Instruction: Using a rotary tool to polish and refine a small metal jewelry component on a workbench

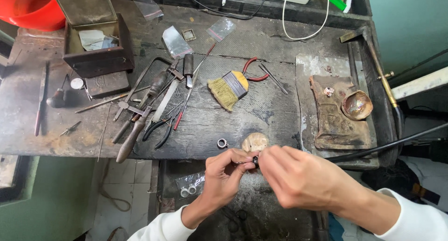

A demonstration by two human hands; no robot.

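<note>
Head view. Workbench (261, 110), dark worn wood, listed left to right.
Back left corner: red tub (32, 8), cut off by the frame, contents not visible. Beside it, metal box (95, 47), lid raised, holding folded paper scraps.
Left of centre: heap of hand tools (154, 106), pliers, files and a saw frame, mostly lying slantwise.
Centre: flat brush (230, 88), bristles toward the left front. Near the front edge, loose ring (222, 143), lying flat.
Front edge, centre: left hand (224, 173) and right hand (298, 175), both closed, fingertips pinching one small dark piece (255, 161) between them, just off the bench edge. Its long axis and heading cannot be told; it is mostly hidden.
Right end: rusty slab (333, 124) bearing a small round dish (357, 105), shiny inside, apparently empty.
</note>
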